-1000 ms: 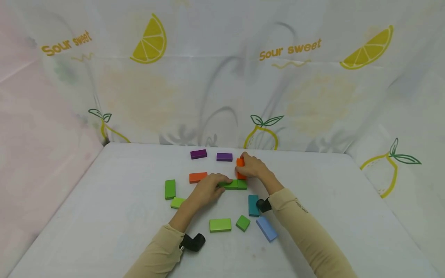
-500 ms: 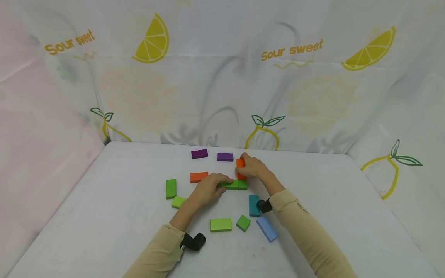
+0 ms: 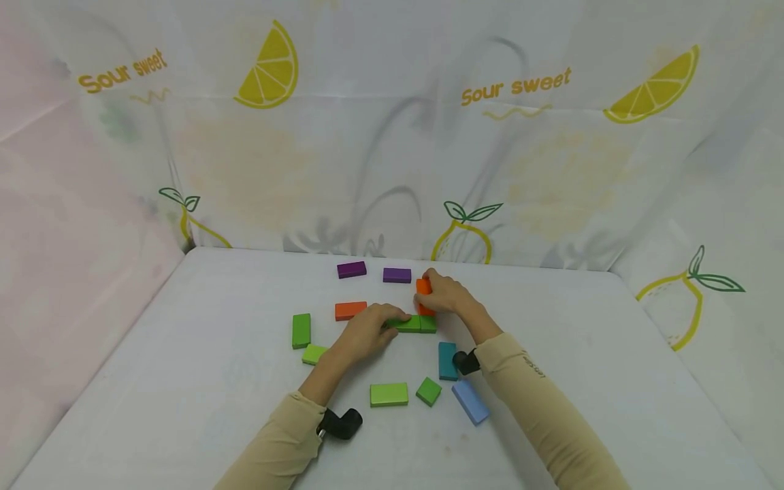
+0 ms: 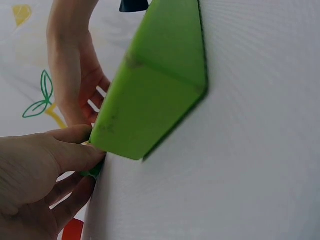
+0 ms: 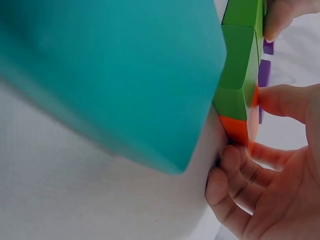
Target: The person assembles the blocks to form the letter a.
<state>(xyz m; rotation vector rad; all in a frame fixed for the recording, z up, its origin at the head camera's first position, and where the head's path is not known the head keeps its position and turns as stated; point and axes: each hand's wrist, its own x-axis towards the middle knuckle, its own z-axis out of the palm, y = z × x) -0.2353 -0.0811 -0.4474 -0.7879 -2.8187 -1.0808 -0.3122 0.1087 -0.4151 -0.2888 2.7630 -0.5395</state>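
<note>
At frame centre, the left hand [image 3: 365, 336] pinched one long green block [image 3: 407, 324], the right hand [image 3: 446, 294] one orange block [image 3: 422, 286]. Around lay five other green blocks [image 3: 388, 395], two purple blocks [image 3: 397, 275], one red-orange block [image 3: 350, 311], one teal block [image 3: 448, 361], one blue block [image 3: 470, 402].

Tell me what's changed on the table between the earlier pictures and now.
Nothing has visibly moved, been picked up or let go; only the head view shifts very slightly. The right hand still grips the orange block, the left hand still holds the green block, and the other blocks lie as before.
</note>
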